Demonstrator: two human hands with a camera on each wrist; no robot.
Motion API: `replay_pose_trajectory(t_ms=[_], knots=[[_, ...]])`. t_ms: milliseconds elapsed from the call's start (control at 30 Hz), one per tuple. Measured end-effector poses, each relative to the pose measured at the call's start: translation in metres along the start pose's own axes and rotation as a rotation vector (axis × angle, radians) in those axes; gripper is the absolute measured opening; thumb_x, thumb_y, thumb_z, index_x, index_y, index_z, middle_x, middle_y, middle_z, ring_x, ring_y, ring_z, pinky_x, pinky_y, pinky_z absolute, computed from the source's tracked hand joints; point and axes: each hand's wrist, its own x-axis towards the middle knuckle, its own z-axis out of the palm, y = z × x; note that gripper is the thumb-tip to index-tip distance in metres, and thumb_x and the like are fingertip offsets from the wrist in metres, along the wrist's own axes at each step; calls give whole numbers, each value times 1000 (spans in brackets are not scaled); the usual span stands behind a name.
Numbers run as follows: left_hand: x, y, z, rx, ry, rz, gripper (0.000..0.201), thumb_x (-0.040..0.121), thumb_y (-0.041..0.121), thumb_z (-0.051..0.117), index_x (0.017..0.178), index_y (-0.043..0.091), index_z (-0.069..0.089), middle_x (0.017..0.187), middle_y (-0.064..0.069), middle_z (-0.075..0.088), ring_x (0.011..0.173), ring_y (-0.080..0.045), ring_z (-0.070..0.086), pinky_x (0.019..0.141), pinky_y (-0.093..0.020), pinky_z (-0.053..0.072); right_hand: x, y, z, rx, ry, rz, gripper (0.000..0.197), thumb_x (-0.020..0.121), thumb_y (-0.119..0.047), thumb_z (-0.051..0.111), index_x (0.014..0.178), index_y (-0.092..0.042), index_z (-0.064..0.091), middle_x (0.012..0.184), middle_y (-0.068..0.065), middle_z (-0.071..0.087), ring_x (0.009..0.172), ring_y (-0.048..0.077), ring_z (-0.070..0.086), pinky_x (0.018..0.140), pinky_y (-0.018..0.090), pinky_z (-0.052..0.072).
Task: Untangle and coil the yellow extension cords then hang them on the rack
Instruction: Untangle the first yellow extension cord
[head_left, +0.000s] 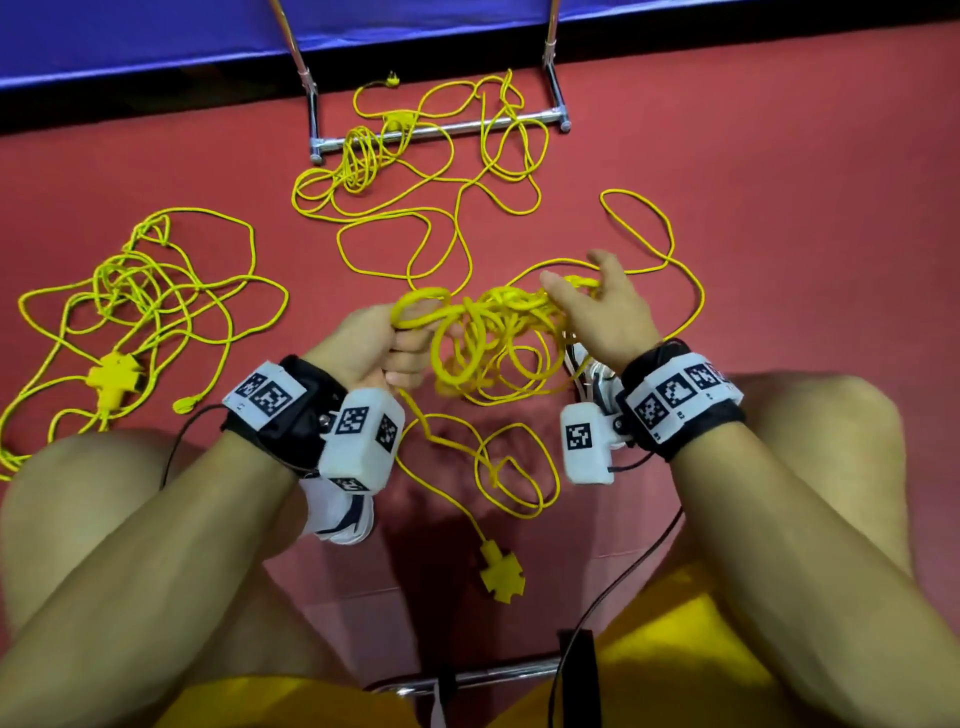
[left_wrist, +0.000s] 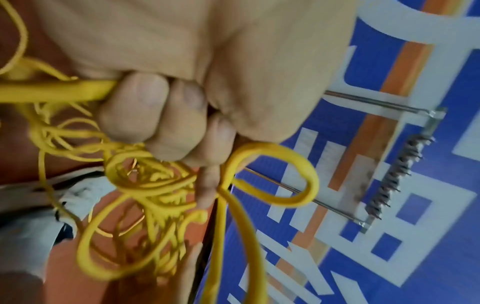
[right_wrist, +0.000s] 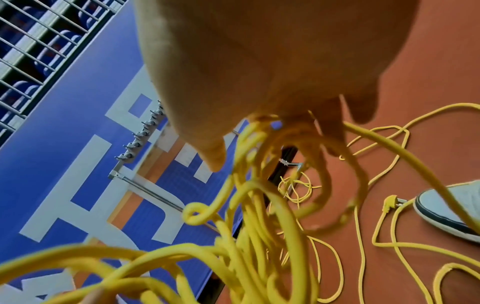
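Setting: red floor (head_left: 779, 156), with a blue printed banner (head_left: 156, 36) across the top of the head view.

Rack (head_left: 441, 130): chrome tube frame, upper centre of the head view, its base bar on the floor in front of the banner. In the left wrist view its row of hooks (left_wrist: 400, 174) shows at right.

Held cord bundle (head_left: 493, 338): yellow extension cord in many tangled loops, centre of the head view, strung between both hands above the floor.

Left hand (head_left: 374, 348): fingers (left_wrist: 145, 111) curled into a fist, clamped on several strands at the bundle's left end; one loop stands up out of the fist.

Right hand (head_left: 602, 306): at the bundle's right end, fingers spread and fairly straight, strands draped over them. Whether any finger actually pinches a strand cannot be told, as the right wrist view is blurred there.

Trailing cord: drops from the bundle to the floor at lower centre, ending in a yellow cross-shaped socket (head_left: 501, 571).

Second tangle (head_left: 140, 312): loose on the floor at left, with its own cross-shaped socket (head_left: 114, 379).

Third tangle (head_left: 415, 171): on the floor at upper centre, lying across the rack's base bar.

White shoe (right_wrist: 451, 211): lower right of the right wrist view, a yellow plug (right_wrist: 389, 202) just beside it.
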Motion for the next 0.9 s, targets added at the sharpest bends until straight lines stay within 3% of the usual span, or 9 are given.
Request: replay_pose_trajectory(t_ms=[133, 267, 367, 433, 500, 633, 700, 767, 900], knots=[[-1, 2, 6, -224, -55, -1, 29, 81, 36, 57, 94, 10, 57, 39, 9, 21, 38, -6, 6, 33, -17, 16, -4, 1, 5, -257, -124, 53, 74, 90, -66, 48, 148, -21, 37, 147, 13, 49, 135, 36, 44, 109, 41, 36], [-1, 1, 15, -210, -35, 19, 32, 97, 35, 41, 99, 9, 59, 40, 11, 24, 33, -2, 12, 34, -17, 13, -13, -9, 15, -329, -41, -103, 69, 79, -61, 58, 136, -24, 49, 101, 9, 73, 103, 29, 66, 92, 39, 50], [-2, 1, 17, -127, 11, 84, 34, 102, 35, 42, 98, 8, 62, 44, 13, 20, 32, 0, 17, 36, -18, 10, -27, -20, 27, -203, -262, -286, 44, 80, -29, 74, 120, -26, 57, 73, -12, 61, 70, 14, 59, 72, 34, 48], [-3, 1, 19, -42, 21, 152, 29, 97, 33, 49, 94, 7, 62, 45, 12, 20, 33, 0, 16, 38, -17, 8, -36, -23, 36, -2, -371, -327, 28, 85, -21, 75, 104, -30, 57, 59, -20, 55, 54, 0, 50, 59, 21, 40], [-4, 1, 19, 49, 21, 203, 25, 97, 28, 51, 92, 7, 61, 46, 12, 21, 34, 0, 15, 40, -16, 7, -42, -26, 42, 261, -401, -290, 23, 94, -18, 67, 111, -28, 56, 62, -20, 58, 52, -3, 51, 54, 13, 39], [-9, 10, 15, 109, -1, 208, 28, 88, 31, 55, 91, 5, 64, 47, 11, 20, 35, -1, 15, 38, -14, 10, -45, -30, 48, 521, -556, -114, 22, 98, -23, 60, 119, -27, 53, 79, 11, 58, 58, 24, 60, 53, 31, 47], [-9, 11, 11, 182, 59, 240, 29, 89, 33, 58, 89, 5, 66, 47, 11, 20, 36, -2, 14, 38, -14, 10, -40, -31, 46, 654, -541, -18, 29, 92, -23, 65, 118, -14, 55, 79, 12, 61, 65, 26, 64, 59, 33, 49], [-6, 9, 6, 278, 176, 280, 27, 96, 32, 59, 83, 9, 68, 47, 11, 21, 37, -4, 14, 38, -14, 11, -35, -34, 40, 681, -500, 58, 38, 85, -44, 66, 105, -12, 62, 79, 9, 65, 71, 23, 66, 61, 31, 50], [1, 10, -9, 278, 354, 323, 32, 100, 31, 57, 75, 12, 63, 47, 10, 22, 38, -4, 14, 38, -13, 12, -21, -33, 28, 596, -219, 134, 53, 96, -66, 38, 68, -21, 46, 55, 1, 50, 48, 17, 55, 50, 26, 36]])
